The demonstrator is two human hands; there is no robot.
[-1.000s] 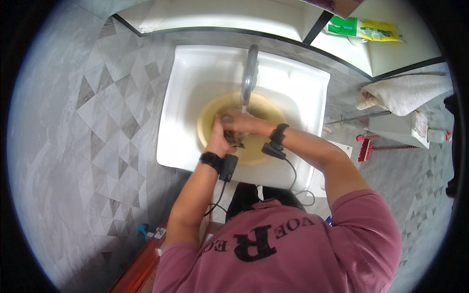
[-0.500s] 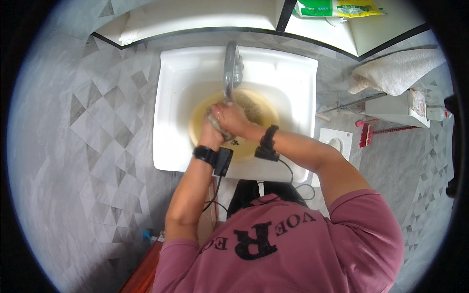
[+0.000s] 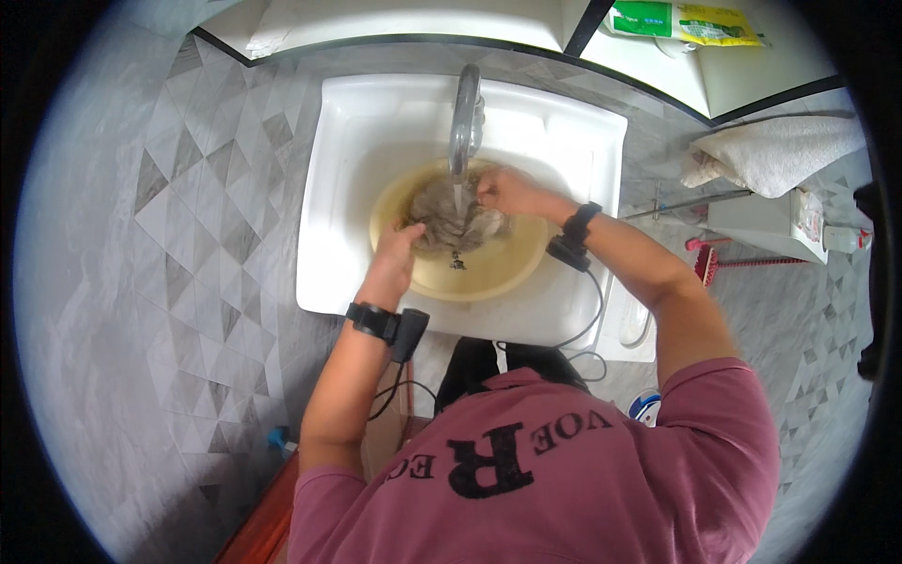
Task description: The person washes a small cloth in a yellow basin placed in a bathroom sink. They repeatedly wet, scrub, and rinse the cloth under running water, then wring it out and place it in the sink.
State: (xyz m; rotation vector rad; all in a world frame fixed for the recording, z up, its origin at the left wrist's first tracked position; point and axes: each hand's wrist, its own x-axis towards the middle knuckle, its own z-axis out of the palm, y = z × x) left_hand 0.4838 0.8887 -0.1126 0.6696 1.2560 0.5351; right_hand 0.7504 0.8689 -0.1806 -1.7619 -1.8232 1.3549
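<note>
A wet grey-brown cloth [image 3: 440, 214] lies bunched in a yellowish basin [image 3: 470, 289] set inside the white sink. Water runs onto it from the curved metal faucet [image 3: 462, 117]. At the cloth's left edge, my left hand [image 3: 393, 258] is closed with fingers and thumb on the fabric. My right hand [image 3: 519, 194] pinches its upper right part, beside the stream. The fingertips of both hands are partly hidden by cloth and water. A small dark mark shows just below the cloth; I cannot tell whether it is on the basin.
The white sink [image 3: 324, 273] surrounds the basin. Behind it are white shelves with a green and yellow packet [image 3: 691, 23]. On the right hangs a pale towel [image 3: 775, 150], above a red brush [image 3: 707, 265]. Black cables trail from both wrist straps.
My hands were together, squeezing a cloth under the faucet. Now they have moved apart, and the cloth is spread lower in the basin between them.
</note>
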